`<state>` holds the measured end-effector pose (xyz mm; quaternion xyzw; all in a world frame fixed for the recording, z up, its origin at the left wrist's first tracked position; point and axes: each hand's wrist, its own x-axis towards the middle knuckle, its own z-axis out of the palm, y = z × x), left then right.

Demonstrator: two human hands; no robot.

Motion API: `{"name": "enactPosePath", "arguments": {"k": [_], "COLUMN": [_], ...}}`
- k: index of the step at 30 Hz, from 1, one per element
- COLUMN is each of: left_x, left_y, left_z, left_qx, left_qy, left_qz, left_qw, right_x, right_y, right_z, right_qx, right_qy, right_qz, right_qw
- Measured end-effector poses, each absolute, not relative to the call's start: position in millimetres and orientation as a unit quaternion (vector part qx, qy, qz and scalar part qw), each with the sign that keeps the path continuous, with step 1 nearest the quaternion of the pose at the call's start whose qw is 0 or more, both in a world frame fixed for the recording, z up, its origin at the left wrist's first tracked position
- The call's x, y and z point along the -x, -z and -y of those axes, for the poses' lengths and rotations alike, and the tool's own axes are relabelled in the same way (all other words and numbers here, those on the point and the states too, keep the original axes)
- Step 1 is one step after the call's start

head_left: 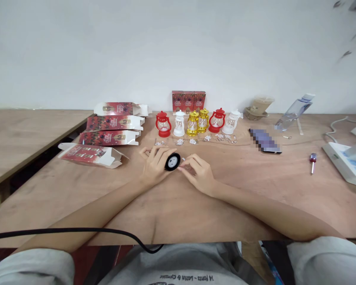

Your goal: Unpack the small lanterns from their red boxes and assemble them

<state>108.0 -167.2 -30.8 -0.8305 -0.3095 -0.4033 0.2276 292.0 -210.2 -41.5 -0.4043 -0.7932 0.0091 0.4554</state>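
Observation:
My left hand point(154, 164) grips a small black lantern point(172, 161), tipped so that its round white underside faces me. My right hand point(198, 173) has its fingertips pinched at the right edge of that underside, touching a tiny white piece too small to make out. Both hands rest on the wooden table point(231, 190) near its middle. Just beyond them a row of small lanterns stands upright: red point(163, 124), white point(179, 124), two gold point(197, 122), red point(216, 120) and white point(230, 122).
Several flat red and white cartons point(111, 132) lie at the left. Three red boxes point(188, 102) stand behind the lanterns, small tags point(207, 138) lie before them. At the right are a phone point(265, 140), a screwdriver point(313, 161), a bottle point(293, 113) and a white device point(348, 160). A black cable point(77, 230) crosses the near edge.

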Motion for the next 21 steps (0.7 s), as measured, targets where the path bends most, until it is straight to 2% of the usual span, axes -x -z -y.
{"name": "enactPosePath", "arguments": {"k": [4, 16, 21], "left_x": [-111.0, -113.8, -113.0], "left_y": [31.8, 27.4, 30.6], "left_z": [171.9, 177.1, 176.9], "left_qx": [0.834, 0.834, 0.833], "left_qy": [0.412, 0.413, 0.410], "left_qz": [0.287, 0.269, 0.281], "left_qw": [0.228, 0.247, 0.241], "right_x": [-287.4, -291.2, -292.2], "right_y": [42.5, 38.1, 41.3], "right_z": [207.4, 202.9, 201.0], "right_qx": [0.374, 0.327, 0.287], "right_qy": [0.083, 0.117, 0.189], "right_qz": [0.804, 0.802, 0.824], "right_qw": [0.455, 0.485, 0.450]}}
